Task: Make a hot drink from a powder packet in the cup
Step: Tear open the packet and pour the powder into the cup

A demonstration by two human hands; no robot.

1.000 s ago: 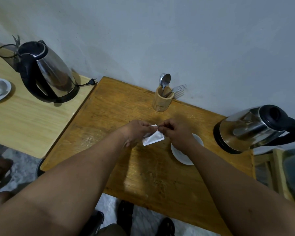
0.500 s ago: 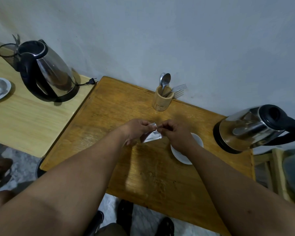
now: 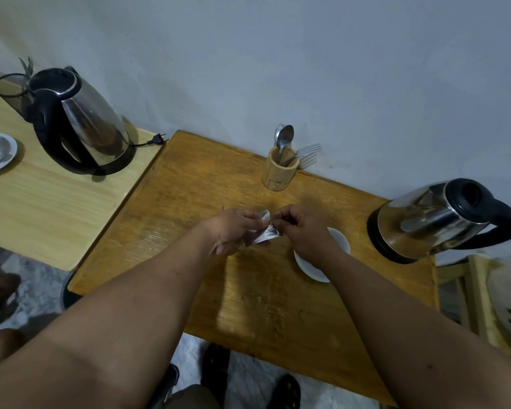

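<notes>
Packet point(image 3: 263, 231) now crumpled, top torn apart; left grip point(image 3: 233, 231) and right grip point(image 3: 303, 231) pinching it between them.

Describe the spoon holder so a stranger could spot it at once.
On the darker wooden table, look along the far edge by the wall. The holder is a small bamboo cup with spoons and a fork sticking out, the only wooden container near the steel kettles.
</notes>
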